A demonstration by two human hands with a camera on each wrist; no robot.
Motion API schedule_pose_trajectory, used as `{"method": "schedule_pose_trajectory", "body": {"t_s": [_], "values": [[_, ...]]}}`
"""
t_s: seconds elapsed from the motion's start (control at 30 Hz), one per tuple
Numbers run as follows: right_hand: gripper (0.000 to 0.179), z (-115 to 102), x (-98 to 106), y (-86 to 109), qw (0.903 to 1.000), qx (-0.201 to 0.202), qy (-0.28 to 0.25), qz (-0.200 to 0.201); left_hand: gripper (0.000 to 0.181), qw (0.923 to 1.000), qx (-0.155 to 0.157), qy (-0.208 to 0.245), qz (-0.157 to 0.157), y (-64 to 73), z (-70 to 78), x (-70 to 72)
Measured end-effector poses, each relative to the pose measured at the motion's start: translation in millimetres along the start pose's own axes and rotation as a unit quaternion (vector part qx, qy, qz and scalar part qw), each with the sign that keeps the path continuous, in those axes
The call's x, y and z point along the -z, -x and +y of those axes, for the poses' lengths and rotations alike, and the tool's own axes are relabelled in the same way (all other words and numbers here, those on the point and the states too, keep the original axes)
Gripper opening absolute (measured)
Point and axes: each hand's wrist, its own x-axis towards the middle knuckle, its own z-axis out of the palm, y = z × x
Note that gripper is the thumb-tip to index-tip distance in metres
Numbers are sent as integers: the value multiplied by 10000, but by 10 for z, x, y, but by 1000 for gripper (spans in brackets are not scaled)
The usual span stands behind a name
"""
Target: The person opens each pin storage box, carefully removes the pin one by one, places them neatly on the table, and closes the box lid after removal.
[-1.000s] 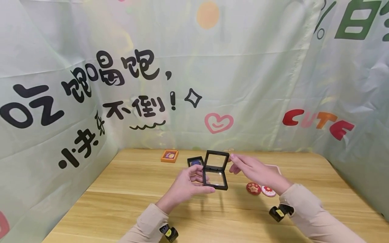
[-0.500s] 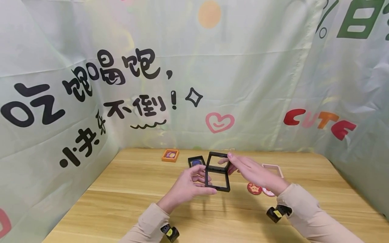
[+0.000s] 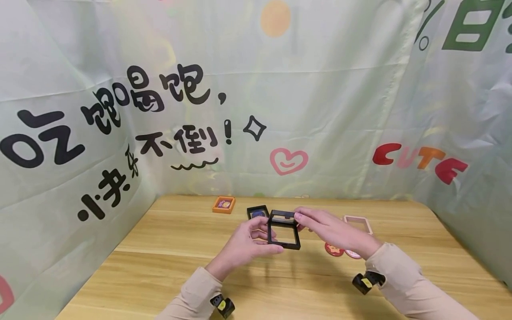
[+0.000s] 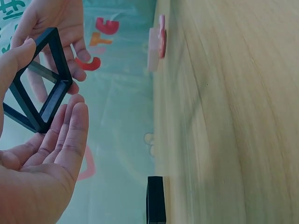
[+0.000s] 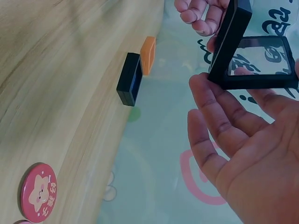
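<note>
Between thumb and fingers of your left hand (image 3: 240,242) you are pinching the lower half of the black display frame (image 3: 283,223), at its left side. Your right hand (image 3: 326,229) pinches the upper half near its right edge, with the thumb on the rim and fingertips behind it. So the frame is up in the air above the wooden table (image 3: 180,275), its two halves standing apart at the hinge, and no badge is seen between them.

Just behind your left hand lies a second black frame (image 3: 258,212) with something blue inside, and farther left an orange frame (image 3: 223,205) with a purple and yellow picture. These two look finished, as far as one can judge.

Beyond your right hand is a pink frame (image 3: 370,226), partly covered; its window seems to show only the table. Nearer to you, the red star badge (image 3: 334,249) and the white-and-pink badge (image 3: 354,254) rest side by side, outside any frame.

Filling seems to be about half done: probably your held frame and the pink one remain, with these two badges waiting.
</note>
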Motion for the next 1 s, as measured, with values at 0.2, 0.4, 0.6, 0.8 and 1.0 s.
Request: {"method": "schedule_pose_trajectory", "body": {"t_s": [0.2,0.4,0.6,0.8,1.0], "values": [[39,-6,0,11,9994,255,-212,-136,73,9999,-76,71,0,-10,3,16],[38,-39,-20,19,9987,415,-219,-196,64,9998,-122,145,41,-19,-9,17],[40,-75,-42,11,9990,399,-78,-199,57,9998,-118,134,116,-25,-22,18],[43,-76,-48,29,9983,547,-47,-182,59,9997,-146,156,73,-29,-20,16],[47,-72,-50,48,9976,684,123,-56,59,9998,-135,142,101,-33,-18,10]]}}
